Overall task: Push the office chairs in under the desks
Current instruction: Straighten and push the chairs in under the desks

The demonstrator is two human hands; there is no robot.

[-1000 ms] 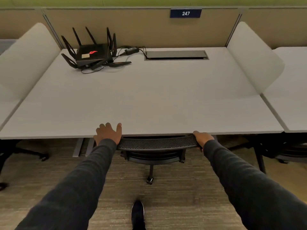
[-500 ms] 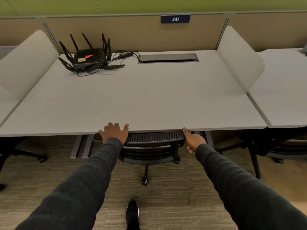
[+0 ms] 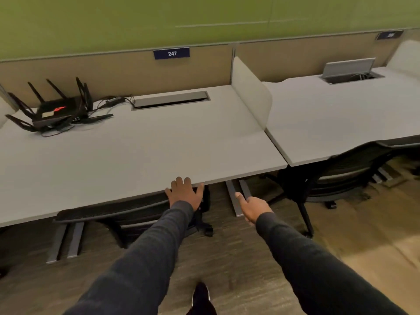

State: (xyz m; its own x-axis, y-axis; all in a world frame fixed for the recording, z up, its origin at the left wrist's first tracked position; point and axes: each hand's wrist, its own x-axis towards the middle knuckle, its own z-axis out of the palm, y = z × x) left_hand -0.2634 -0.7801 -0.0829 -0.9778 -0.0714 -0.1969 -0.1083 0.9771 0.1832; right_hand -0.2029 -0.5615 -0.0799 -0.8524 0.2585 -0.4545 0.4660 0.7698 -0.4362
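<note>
A black mesh office chair [image 3: 109, 210] sits tucked under the grey desk [image 3: 136, 155] marked 247, only the top of its back showing at the desk's front edge. My left hand [image 3: 185, 193] rests flat, fingers spread, on the right end of that chair back at the desk edge. My right hand [image 3: 251, 206] hangs free to the right, fingers loosely apart, holding nothing. A second black mesh chair [image 3: 341, 176] stands under the neighbouring desk [image 3: 341, 119] on the right, turned at an angle.
A black router [image 3: 54, 110] with several antennas and cables sits at the desk's back left. A white divider panel [image 3: 250, 92] separates the two desks. Grey desk legs [image 3: 236, 196] stand between the chairs. My shoe [image 3: 201, 296] is on the carpet below.
The view has swung right, bringing the neighbouring desk and chair into sight. My right hand has let go of the chair back and moved off to the right.
</note>
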